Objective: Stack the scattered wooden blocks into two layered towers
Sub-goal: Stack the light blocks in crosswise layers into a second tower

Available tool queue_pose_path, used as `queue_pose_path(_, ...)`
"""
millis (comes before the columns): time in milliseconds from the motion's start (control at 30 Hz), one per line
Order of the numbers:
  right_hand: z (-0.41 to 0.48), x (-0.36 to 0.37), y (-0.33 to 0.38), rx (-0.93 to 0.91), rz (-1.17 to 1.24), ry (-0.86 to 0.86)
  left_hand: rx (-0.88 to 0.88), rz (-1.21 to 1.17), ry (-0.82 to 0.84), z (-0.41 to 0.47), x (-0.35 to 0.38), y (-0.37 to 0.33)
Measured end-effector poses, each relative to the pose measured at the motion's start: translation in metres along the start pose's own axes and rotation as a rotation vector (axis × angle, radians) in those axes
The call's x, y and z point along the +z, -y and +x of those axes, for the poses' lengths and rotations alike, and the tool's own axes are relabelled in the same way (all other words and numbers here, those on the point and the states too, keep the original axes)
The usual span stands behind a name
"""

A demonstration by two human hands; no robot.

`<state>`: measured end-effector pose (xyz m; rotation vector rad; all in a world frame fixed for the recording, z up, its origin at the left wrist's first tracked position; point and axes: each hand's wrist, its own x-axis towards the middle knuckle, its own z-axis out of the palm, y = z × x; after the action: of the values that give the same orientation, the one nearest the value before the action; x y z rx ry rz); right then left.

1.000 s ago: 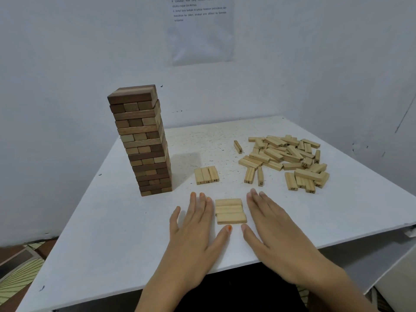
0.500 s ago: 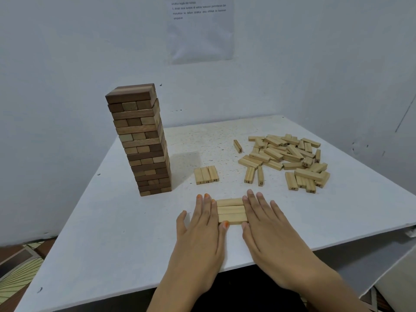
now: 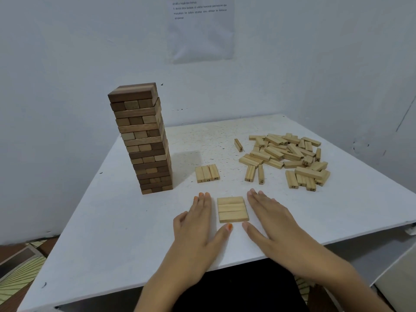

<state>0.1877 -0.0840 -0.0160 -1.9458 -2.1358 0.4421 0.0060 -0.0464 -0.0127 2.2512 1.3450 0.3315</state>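
Left hand (image 3: 198, 224) and right hand (image 3: 267, 218) lie flat, palms down, fingers straight, slightly apart.

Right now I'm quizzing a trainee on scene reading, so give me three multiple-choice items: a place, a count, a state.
1. The tall tower stands: A) left of the near row; B) right of it; C) on it.
2. Blocks in the near row: A) two; B) three; C) five.
3. The left hand and right hand are: A) gripping blocks; B) fists; C) flat, flanking the row.
Answers: A, the tower rises left of the row; B, three planks lie side by side; C, both lie flat beside it, holding nothing.
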Motion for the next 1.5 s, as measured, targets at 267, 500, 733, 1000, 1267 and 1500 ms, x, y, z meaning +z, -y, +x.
queue_pose_path(267, 0.015, -0.019, -0.026, -0.151, 0.437, -0.049, 0.138, -0.258, 0.012, 0.018, -0.024, 0.025)
queue_pose_path(500, 0.027, -0.021, -0.029, -0.217, 0.421, -0.095, 0.240, -0.251, -0.074, 0.036, -0.017, 0.026)
queue_pose_path(733, 0.053, -0.032, -0.025, -0.313, 0.431, -0.208, 0.344, -0.274, -0.229, 0.052, -0.027, 0.026)
queue_pose_path(1000, 0.119, -0.044, -0.012, -0.319, 0.465, -0.270, 0.259, -0.297, -0.348, 0.086, -0.047, 0.034)
queue_pose_path(1267, 0.147, -0.028, -0.022, -0.297, 0.476, -0.260, 0.219, -0.271, -0.362, 0.100, -0.039, 0.042)
queue_pose_path(1500, 0.154, -0.021, -0.022, -0.316, 0.426, -0.275, 0.218, -0.256, -0.359, 0.102, -0.039, 0.044)
